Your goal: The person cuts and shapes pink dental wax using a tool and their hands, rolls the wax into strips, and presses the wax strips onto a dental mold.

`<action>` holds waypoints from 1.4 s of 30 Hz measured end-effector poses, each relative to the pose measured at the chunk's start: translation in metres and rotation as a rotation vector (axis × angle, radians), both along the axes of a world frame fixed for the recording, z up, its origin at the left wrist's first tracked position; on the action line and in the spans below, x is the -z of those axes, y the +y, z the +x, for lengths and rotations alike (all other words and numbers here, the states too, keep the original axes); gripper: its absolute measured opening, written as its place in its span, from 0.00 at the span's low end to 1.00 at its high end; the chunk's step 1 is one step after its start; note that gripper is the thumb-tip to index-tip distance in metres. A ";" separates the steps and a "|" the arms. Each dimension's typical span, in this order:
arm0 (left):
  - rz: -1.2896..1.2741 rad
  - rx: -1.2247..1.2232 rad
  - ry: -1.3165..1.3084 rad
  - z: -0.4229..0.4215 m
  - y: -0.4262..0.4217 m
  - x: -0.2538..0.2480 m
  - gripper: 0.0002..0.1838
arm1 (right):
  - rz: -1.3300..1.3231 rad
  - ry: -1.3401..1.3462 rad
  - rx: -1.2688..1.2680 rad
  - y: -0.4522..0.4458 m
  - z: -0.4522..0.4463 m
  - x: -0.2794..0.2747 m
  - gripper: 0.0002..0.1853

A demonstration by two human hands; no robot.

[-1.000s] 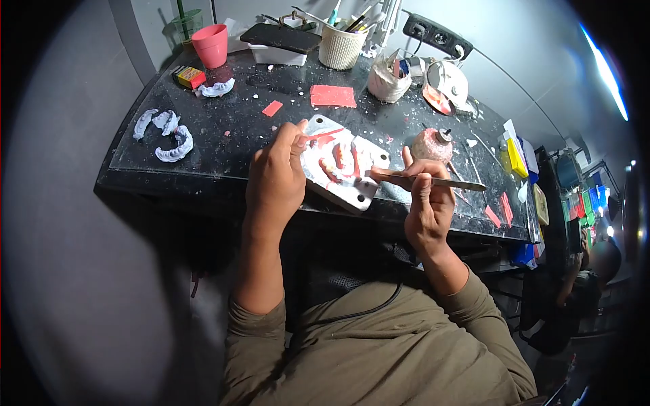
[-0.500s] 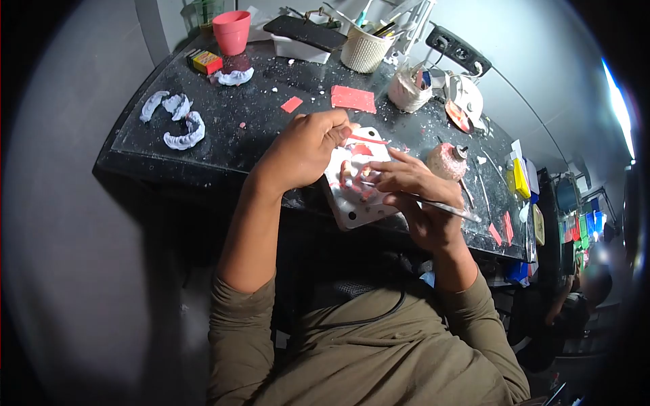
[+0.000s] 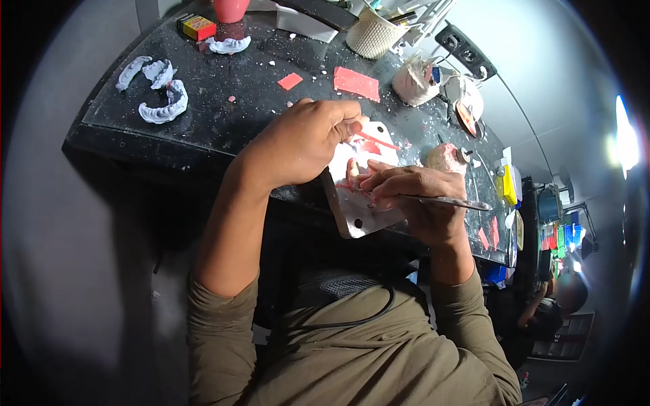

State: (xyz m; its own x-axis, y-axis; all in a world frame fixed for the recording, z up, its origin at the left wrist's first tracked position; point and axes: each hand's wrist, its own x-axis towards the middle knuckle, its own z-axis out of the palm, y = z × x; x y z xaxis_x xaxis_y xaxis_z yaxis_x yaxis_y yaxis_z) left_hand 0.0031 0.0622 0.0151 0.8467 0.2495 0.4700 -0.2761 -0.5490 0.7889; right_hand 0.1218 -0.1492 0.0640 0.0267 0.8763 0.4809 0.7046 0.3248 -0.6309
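My left hand [image 3: 308, 142] is closed, with thumb and forefinger pinching a thin strip of pink wax [image 3: 384, 141]. Beneath that strip lies a white plate with holes at its corners [image 3: 369, 220], carrying a pink-and-white dental model [image 3: 353, 169] with tooth shapes on it. Closed around a slim metal carving tool [image 3: 467, 203], my right hand [image 3: 426, 193] rests over the right part of the model. Its fingers hide the tool's working end and much of the model.
Pale blue-white arch-shaped pieces [image 3: 166, 103] lie at the table's left. Pink wax sheets [image 3: 357, 83], a woven cup of tools [image 3: 372, 34] and a white-crusted pot [image 3: 415, 81] stand behind my hands. A pink-crusted burner [image 3: 447, 158] is at right. Another person [image 3: 548, 311] sits far right.
My view has shifted, so the table items sit higher in the picture. My right hand has curled closer over the model, and the tool's handle lies more level. The wax strip stays pinched.
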 end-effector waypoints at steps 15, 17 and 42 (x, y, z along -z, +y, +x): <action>0.000 0.004 -0.011 0.000 -0.002 0.001 0.08 | 0.022 -0.186 -0.014 -0.002 0.000 0.000 0.08; 0.003 -0.001 0.001 0.000 -0.002 0.000 0.08 | 0.033 -0.238 -0.014 -0.003 0.001 0.001 0.10; -0.076 -0.022 -0.116 0.005 -0.008 0.010 0.13 | 0.078 -0.319 0.037 -0.005 -0.003 0.007 0.10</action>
State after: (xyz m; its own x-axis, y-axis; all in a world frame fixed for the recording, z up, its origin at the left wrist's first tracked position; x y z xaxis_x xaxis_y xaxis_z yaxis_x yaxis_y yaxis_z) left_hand 0.0077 0.0538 0.0048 0.7817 0.3059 0.5435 -0.3567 -0.4955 0.7920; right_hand 0.1188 -0.1543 0.0569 -0.1046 0.8378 0.5358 0.8751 0.3335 -0.3507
